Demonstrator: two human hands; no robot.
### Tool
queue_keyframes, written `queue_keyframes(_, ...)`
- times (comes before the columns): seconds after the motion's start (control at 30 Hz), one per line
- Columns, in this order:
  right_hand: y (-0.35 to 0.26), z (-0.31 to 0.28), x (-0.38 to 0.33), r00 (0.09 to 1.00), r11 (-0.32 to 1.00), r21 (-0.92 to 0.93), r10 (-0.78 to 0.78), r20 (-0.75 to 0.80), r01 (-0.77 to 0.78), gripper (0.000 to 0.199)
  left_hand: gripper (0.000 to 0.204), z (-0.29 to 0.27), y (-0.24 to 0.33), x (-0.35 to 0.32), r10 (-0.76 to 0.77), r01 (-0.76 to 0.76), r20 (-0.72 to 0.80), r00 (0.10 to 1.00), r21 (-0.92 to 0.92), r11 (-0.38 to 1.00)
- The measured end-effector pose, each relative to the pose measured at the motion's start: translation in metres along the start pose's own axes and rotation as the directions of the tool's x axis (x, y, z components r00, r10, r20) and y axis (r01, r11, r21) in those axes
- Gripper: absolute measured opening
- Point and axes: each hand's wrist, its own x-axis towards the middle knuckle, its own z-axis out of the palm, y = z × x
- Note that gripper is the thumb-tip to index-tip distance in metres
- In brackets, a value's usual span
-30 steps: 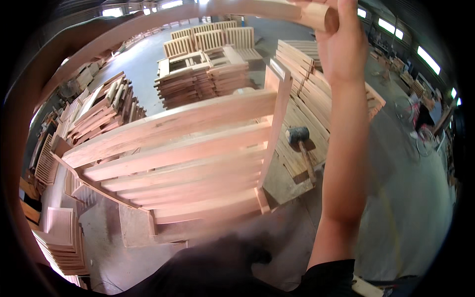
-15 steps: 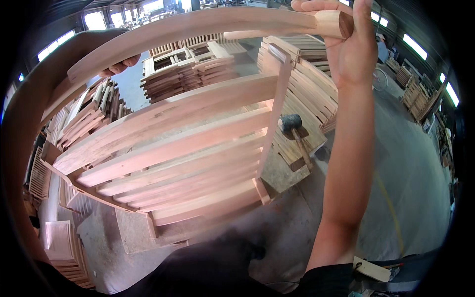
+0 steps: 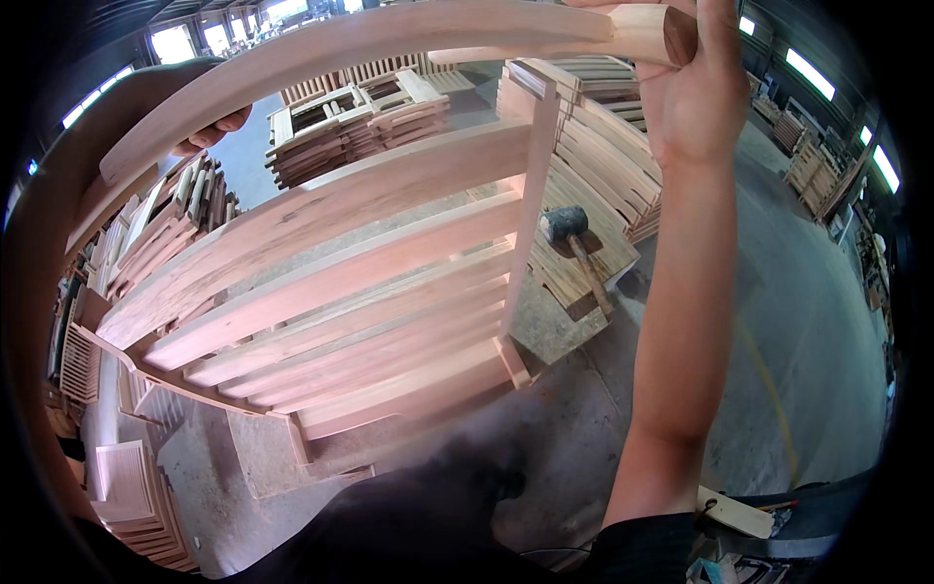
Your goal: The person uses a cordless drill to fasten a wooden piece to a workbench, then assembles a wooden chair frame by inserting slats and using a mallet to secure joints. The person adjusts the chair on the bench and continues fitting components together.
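A long, curved, pale wooden rail (image 3: pixel 389 44) spans the top of the head view, raised in both my hands. My right hand (image 3: pixel 696 107) cups its thicker right end, with the thumb upright beside the end grain and the fingers partly out of view behind. Near the other end, the curled fingers of my left hand (image 3: pixel 216 130) show below the rail; the rest of that hand is hidden. Another pale wooden strip (image 3: pixel 516 54) shows just under the rail. Below stands a slatted wooden frame (image 3: pixel 341 253), tilted, with several cross slats between two side pieces; neither hand touches it.
A mallet (image 3: pixel 564 225) with a dark head lies on the low worktable (image 3: pixel 550 336) right of the frame. Stacks of wooden frames (image 3: pixel 360 127) stand behind, with slatted panels (image 3: pixel 608 156) at back right and more stacked panels (image 3: pixel 131 487) at lower left.
The rail and both hands sit slightly higher or farther left in the picture, and the background has shifted similarly. Both hands keep their hold; the slatted frame stays standing.
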Motion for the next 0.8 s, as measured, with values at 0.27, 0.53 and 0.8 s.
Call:
queue_keyframes(0.27,0.004,-0.001,-0.008,0.999,0.998,0.05,-0.036,0.001,0.036,0.09,0.036,0.03,0.012,-0.01,-0.11,0.156,-0.262,0.959,0.161,0.974)
queue_keyframes(0.53,0.011,-0.008,-0.02,0.999,0.992,0.129,0.007,0.038,-0.011,0.091,0.06,0.072,0.019,-0.005,-0.014,0.201,-0.563,0.826,0.272,0.941)
queue_keyframes(0.8,0.075,-0.056,-0.031,0.926,0.96,0.121,-0.277,0.254,0.254,0.088,0.094,0.099,0.021,-0.01,0.097,0.367,-0.66,0.745,0.527,0.767)
